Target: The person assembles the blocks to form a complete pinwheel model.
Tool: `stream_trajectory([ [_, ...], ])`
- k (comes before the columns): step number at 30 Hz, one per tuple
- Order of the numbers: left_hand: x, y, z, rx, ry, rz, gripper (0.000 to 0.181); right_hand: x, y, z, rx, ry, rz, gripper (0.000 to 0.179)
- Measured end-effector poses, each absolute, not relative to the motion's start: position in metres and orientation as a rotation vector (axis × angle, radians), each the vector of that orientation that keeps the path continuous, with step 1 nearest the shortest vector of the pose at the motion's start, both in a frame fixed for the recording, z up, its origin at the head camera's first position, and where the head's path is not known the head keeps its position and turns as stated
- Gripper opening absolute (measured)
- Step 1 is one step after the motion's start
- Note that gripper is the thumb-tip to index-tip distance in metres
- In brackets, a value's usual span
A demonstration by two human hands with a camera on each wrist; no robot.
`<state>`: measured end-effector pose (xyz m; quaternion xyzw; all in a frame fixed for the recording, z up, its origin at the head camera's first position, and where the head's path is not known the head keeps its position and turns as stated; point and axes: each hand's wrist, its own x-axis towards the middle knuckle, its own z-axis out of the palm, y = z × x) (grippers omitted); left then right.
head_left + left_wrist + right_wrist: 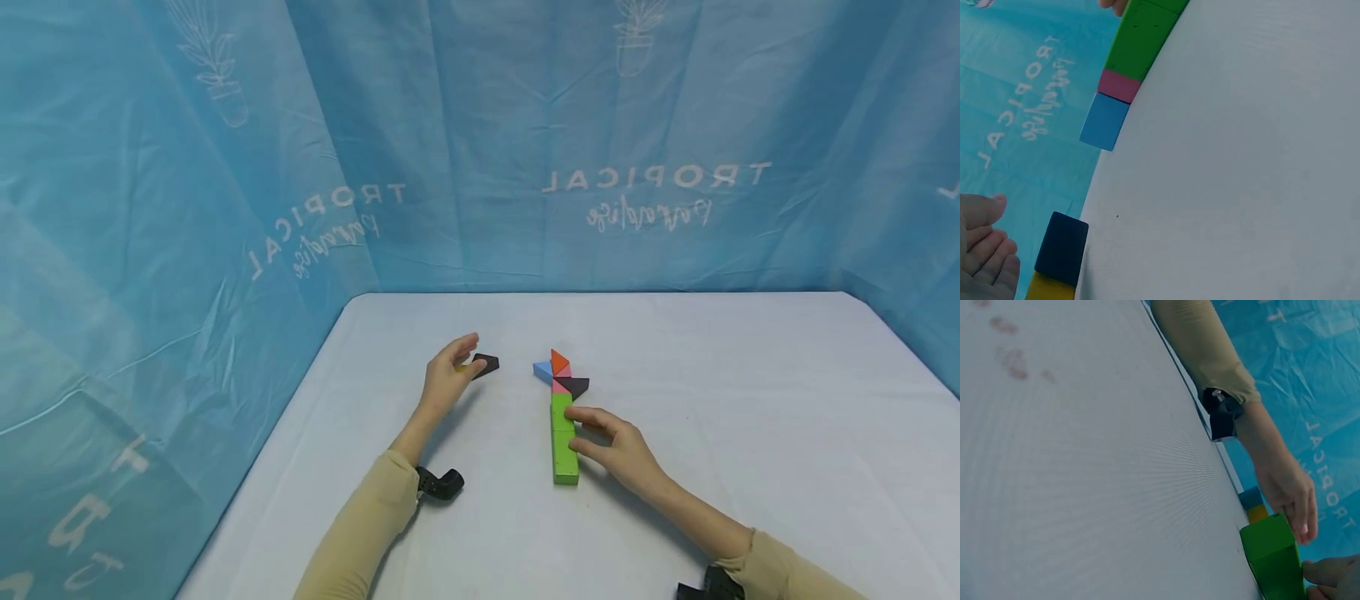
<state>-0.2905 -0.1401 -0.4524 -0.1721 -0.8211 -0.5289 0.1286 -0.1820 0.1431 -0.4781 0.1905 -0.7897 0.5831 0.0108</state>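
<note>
My left hand (pixel 447 373) hovers around a small yellow block (pixel 461 367) that joins a black angled block (pixel 489 363). In the left wrist view its fingers (pixel 988 259) look loosely bent, with a gap to the black block. Two green blocks (pixel 564 442) lie end to end in a column. Against their right side rest the thumb and fingertips of my right hand (pixel 622 454). Beyond the green column sit pink triangles (pixel 557 387), an orange triangle (pixel 558 362), a blue block (pixel 543 372) on the left and another black block (pixel 575 386) on the right.
A white-covered table (pixel 750 400) carries everything. Blue printed curtains (pixel 480 150) hang behind it and along both sides. A black wrist device (pixel 442 483) sits on the left forearm, another (pixel 712 583) on the right.
</note>
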Motion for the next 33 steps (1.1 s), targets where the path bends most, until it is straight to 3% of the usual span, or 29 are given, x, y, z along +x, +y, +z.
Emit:
stream_trajectory([
  [27, -0.297, -0.157, -0.458, -0.434, -2.516, -1.325, 0.044, -0.182, 0.143, -0.478, 0.6, -2.457, 1.819, 0.044],
  [33, -0.294, -0.151, -0.457, -0.546, -2.439, -1.294, 0.046, -0.183, 0.143, -0.48, 0.601, -2.457, 1.821, 0.045],
])
